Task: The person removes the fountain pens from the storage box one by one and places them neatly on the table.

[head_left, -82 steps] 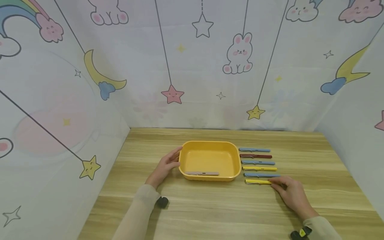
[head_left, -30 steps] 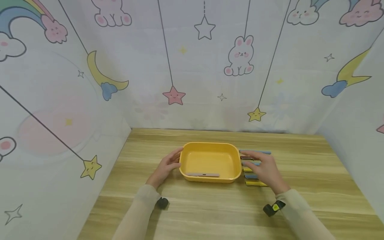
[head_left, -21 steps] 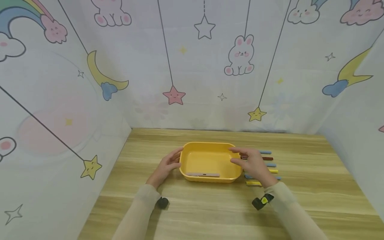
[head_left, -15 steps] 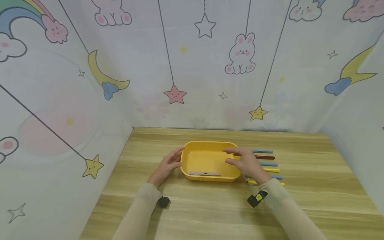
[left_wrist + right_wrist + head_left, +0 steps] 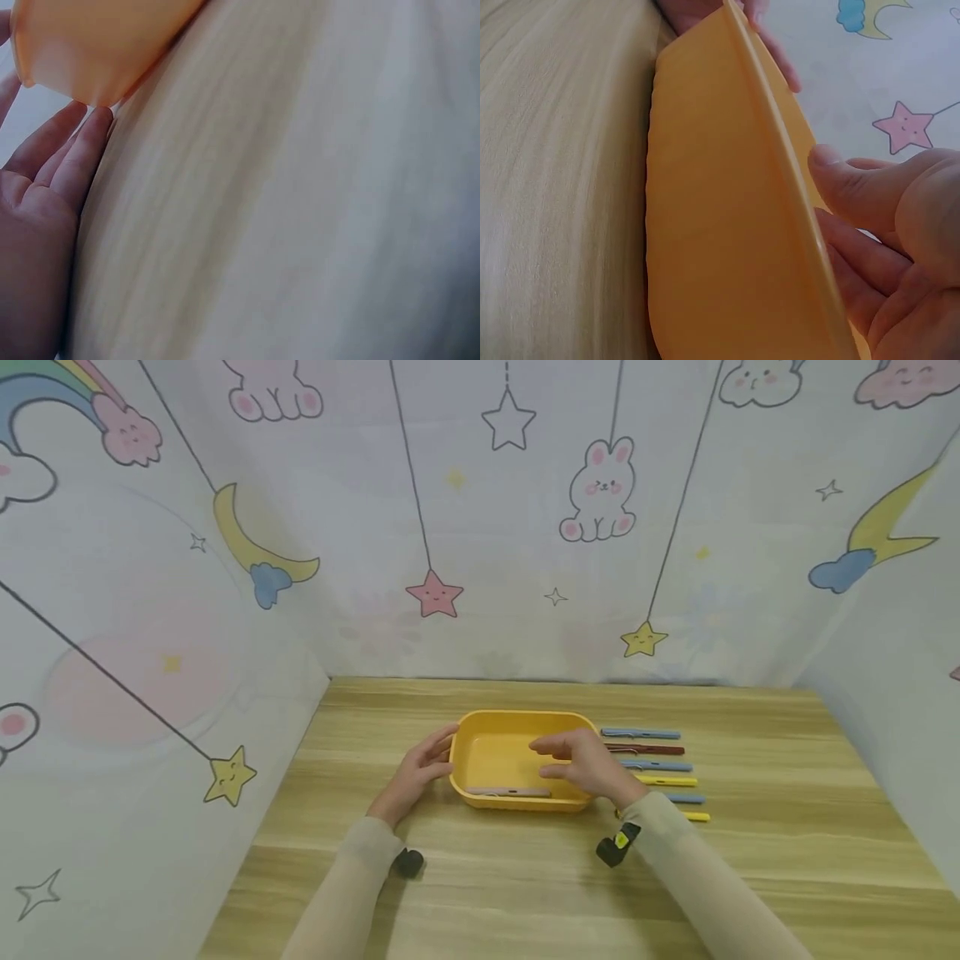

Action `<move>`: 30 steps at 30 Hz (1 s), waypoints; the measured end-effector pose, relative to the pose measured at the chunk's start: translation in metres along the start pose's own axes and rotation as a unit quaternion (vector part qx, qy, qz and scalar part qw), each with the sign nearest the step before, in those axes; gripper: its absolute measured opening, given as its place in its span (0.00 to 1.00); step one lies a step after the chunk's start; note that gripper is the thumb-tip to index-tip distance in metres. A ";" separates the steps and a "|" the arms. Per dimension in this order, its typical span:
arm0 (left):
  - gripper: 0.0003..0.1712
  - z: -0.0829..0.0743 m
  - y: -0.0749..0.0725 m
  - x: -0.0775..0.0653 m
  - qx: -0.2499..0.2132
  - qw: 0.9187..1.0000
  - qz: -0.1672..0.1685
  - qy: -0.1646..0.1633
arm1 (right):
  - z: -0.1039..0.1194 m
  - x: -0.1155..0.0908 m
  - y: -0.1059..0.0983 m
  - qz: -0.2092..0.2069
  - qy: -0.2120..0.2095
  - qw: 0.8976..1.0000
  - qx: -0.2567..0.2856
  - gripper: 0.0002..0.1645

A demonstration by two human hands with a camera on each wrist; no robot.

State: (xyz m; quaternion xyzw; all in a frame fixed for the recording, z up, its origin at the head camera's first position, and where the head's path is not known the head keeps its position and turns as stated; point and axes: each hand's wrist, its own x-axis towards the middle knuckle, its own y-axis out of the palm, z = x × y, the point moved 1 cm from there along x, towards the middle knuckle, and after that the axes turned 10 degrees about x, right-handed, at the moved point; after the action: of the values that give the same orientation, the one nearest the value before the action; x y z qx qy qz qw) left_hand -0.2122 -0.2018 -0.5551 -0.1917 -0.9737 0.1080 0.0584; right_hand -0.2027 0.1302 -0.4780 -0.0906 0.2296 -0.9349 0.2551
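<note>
A yellow plastic tray (image 5: 525,804) sits on the table with one pale pinkish pen (image 5: 510,792) lying along its near inner side. My left hand (image 5: 412,781) touches the tray's left end with extended fingers; in the left wrist view its fingertips (image 5: 96,120) meet the wall low down. Above the tray's right half is my right hand (image 5: 581,764), thumb and fingers apart, nothing between them. The right wrist view has its thumb (image 5: 855,187) reaching over the rim. Right of the tray, several pens lie in a column, partly hidden by the right hand and wrist.
From back to front the column shows a blue pen (image 5: 645,734), a dark red pen (image 5: 652,749), a blue pen (image 5: 667,767), a yellow pen (image 5: 675,782), another blue pen (image 5: 686,798) and another yellow pen (image 5: 696,817). Printed cloth walls (image 5: 487,527) enclose the wooden table (image 5: 510,893).
My right hand has left the front yellow pen, passed over the column and moved left above the tray. The left hand stays at the tray's end; the pens keep their places.
</note>
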 end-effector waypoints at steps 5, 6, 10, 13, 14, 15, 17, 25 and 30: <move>0.37 -0.001 -0.001 0.002 -0.002 1.000 0.000 0.007 | -0.004 0.009 0.005 0.023 0.037 0.999 0.007 0.25; 0.37 -0.001 -0.002 0.002 -0.003 1.000 0.001 0.009 | -0.004 0.010 0.006 0.028 0.044 0.999 0.008 0.25; 0.37 -0.001 -0.002 0.004 -0.003 1.000 0.001 0.012 | -0.005 0.014 0.010 0.041 0.058 0.997 0.000 0.24; 0.37 -0.002 -0.002 0.004 -0.003 1.000 0.001 0.014 | -0.007 0.016 0.013 0.047 0.054 0.997 -0.022 0.23; 0.37 -0.001 -0.002 0.004 -0.003 1.000 0.000 0.013 | -0.007 0.017 0.014 0.051 0.052 0.997 -0.032 0.22; 0.37 -0.002 -0.002 0.004 -0.002 1.000 0.000 0.012 | -0.008 0.018 0.015 0.056 0.049 0.996 -0.040 0.22; 0.37 -0.001 -0.002 0.003 0.002 1.000 -0.001 0.010 | -0.009 0.019 0.017 0.065 0.044 0.995 -0.055 0.20; 0.37 0.002 0.000 0.001 0.003 1.000 -0.002 0.010 | -0.012 0.021 0.024 0.076 0.044 0.993 -0.076 0.18; 0.37 0.004 0.000 0.001 0.002 1.000 -0.001 0.014 | -0.009 0.021 0.025 0.078 0.038 0.993 -0.077 0.18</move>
State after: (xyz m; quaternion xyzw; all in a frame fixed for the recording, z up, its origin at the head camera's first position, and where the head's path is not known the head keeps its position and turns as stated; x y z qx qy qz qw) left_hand -0.2141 -0.2019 -0.5587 -0.1924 -0.9727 0.1075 0.0722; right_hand -0.2124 0.1037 -0.4967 -0.0563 0.3165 -0.8946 0.3103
